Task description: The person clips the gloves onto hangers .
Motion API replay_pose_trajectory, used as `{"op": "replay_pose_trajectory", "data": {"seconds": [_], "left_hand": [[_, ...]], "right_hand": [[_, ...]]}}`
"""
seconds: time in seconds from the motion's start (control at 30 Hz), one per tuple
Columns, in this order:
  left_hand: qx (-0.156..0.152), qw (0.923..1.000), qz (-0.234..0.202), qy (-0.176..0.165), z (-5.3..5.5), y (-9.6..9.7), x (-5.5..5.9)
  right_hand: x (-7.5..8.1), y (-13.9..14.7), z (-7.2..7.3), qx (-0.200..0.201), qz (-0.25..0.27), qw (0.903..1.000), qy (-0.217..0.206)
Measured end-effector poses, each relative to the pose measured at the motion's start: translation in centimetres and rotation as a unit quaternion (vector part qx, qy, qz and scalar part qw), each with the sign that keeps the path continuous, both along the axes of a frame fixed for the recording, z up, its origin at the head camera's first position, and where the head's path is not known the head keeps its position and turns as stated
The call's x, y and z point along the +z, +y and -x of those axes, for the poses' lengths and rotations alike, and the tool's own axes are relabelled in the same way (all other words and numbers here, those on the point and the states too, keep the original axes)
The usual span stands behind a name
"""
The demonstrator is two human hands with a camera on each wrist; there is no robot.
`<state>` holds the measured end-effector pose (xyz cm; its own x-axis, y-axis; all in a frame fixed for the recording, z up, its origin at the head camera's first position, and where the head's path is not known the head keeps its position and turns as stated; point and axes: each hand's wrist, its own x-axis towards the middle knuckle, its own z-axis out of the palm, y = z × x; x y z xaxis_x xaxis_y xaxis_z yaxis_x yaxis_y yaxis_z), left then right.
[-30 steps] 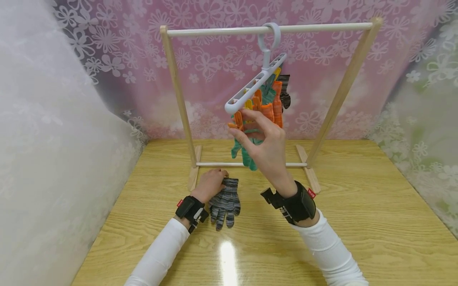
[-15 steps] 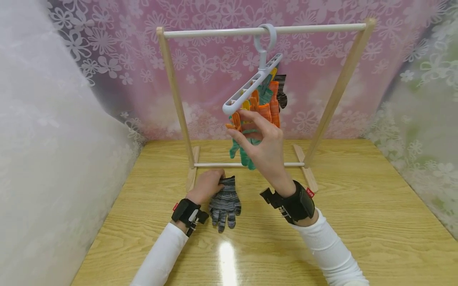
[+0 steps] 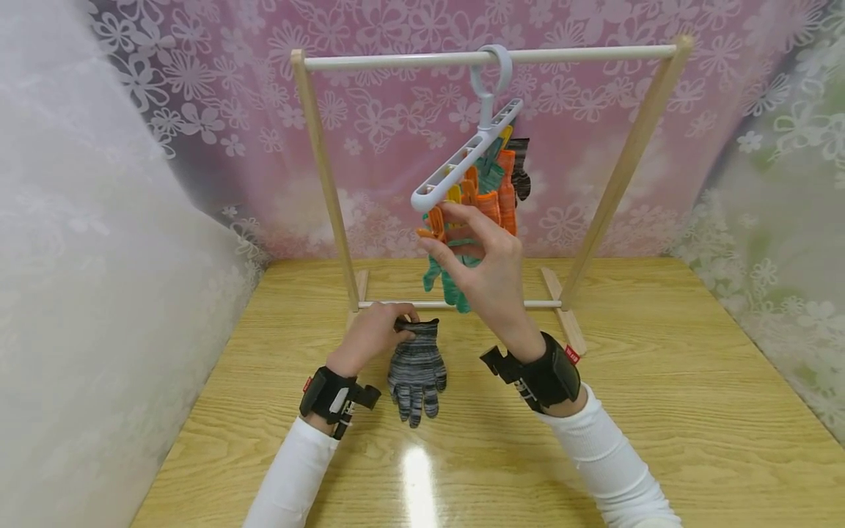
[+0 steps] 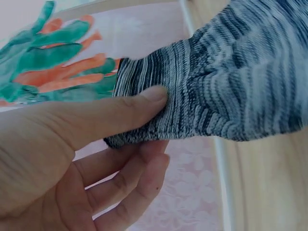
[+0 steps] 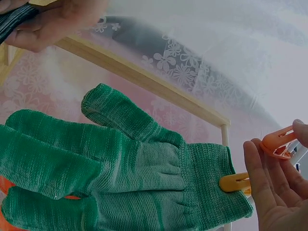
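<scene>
My left hand (image 3: 370, 337) pinches the cuff of a grey-and-black striped knit glove (image 3: 417, 370), thumb on one face and fingers behind it, as the left wrist view shows. The glove's fingers point toward me, low over the table. Raised at the hanger's near end, my right hand (image 3: 494, 271) holds an orange clothespin (image 5: 278, 140) between thumb and fingers. This clothespin hangs from the light grey hanger (image 3: 452, 169). Beside it, a yellow clothespin (image 5: 234, 183) clips a green glove (image 5: 139, 166) by the cuff. Orange gloves (image 3: 507, 194) hang farther along, partly hidden.
The hanger's ring loops over the white rod (image 3: 396, 60) of a wooden stand (image 3: 321, 169), and the hanger slants toward me. At the far end hangs a dark brown glove (image 3: 521, 172). A lower white bar (image 3: 541, 303) joins the stand's feet. Flowered curtains (image 3: 231, 110) surround the wooden table (image 3: 528, 469).
My left hand has taken the grey glove's cuff between thumb and fingers and brought it slightly up and away from me. The right hand keeps its place at the orange clothespin.
</scene>
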<state>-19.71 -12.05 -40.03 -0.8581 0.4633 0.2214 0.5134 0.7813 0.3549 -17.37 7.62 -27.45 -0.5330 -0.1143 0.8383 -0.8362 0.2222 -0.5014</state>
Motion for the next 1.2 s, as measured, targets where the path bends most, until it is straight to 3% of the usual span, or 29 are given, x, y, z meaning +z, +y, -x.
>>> {"op": "replay_pose_trajectory", "data": {"seconds": [0.27, 0.6, 0.97, 1.1, 1.2], "left_hand": [[-0.071, 0.9958, -0.058, 0.004, -0.5, -1.0, 2.1], [-0.074, 0.9881, -0.127, -0.043, -1.4, -1.4, 4.1], [-0.111, 0.9781, -0.17, -0.044, -2.0, -1.6, 5.2], [-0.113, 0.9755, -0.187, -0.024, -2.2, -1.4, 5.5], [-0.111, 0.9734, -0.2, 0.018, -2.3, -1.1, 5.8]], "right_hand": [[0.0, -0.1, 0.1, -0.005, -0.009, 0.9999, 0.006], [0.0, -0.2, 0.0, -0.007, -0.006, 1.0, 0.002], [0.1, -0.1, -0.1, -0.007, -0.006, 1.0, 0.001], [0.2, -0.1, -0.2, -0.007, -0.009, 0.9999, 0.0], [0.3, -0.1, -0.3, -0.005, -0.009, 0.9999, -0.001]]}}
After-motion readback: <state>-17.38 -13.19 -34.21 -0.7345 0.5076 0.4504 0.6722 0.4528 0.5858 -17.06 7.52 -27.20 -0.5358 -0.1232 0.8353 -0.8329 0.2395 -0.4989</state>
